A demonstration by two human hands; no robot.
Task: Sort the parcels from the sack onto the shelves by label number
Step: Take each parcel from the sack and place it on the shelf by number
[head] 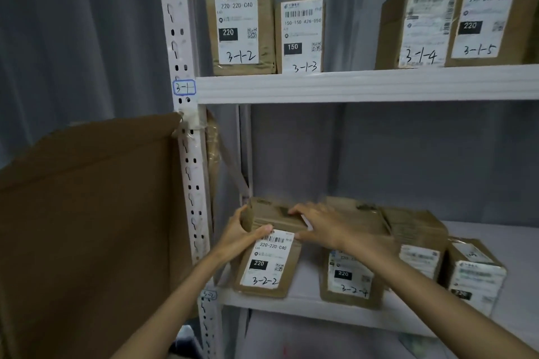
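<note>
Head view shows my left hand and right hand gripping the 3-2-2 parcel at its top corners on the lower shelf, far left. It seems light, stiff cardboard; side edges give the best hold.

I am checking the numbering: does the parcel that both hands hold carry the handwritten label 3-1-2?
No, the parcel held by the left hand and right hand is marked 3-2-2.

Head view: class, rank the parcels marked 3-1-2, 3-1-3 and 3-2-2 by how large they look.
1. 3-1-2 and 3-2-2: look alike; 3-2-2 is nearer and tilted, so unsure.
2. 3-1-3: smallest.
</note>
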